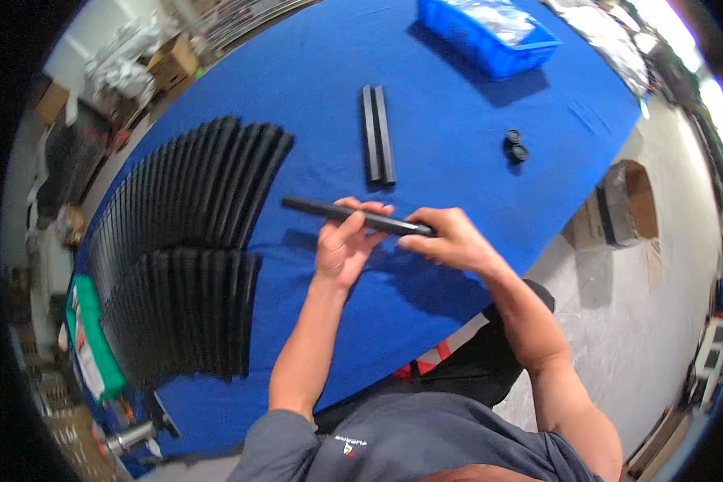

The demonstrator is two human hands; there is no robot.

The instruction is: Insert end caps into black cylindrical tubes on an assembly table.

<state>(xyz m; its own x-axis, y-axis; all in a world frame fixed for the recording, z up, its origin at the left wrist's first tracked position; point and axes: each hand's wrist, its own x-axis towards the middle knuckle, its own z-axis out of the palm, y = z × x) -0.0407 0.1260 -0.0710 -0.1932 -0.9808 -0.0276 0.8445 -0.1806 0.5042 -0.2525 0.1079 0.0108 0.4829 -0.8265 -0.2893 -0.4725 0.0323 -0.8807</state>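
Observation:
A slim black tube [313,207] is held level above the blue-covered table, across the front of my body. My left hand [345,247] grips it near the middle from below, thumb and fingers around it. At the tube's right end, my right hand [454,239] closes with thumb and fingers; whether a small part sits between them is hidden. Beyond my hands lie two black bars [379,136] side by side, pale light along their tops. Small round black caps [516,146] rest together farther right.
Two long rows of black tubes, a far row [193,181] and a near row [189,313], cover the table's left side. A blue plastic bin [530,58] with clear bags stands at the far right. On the floor at right is an open cardboard box [631,205].

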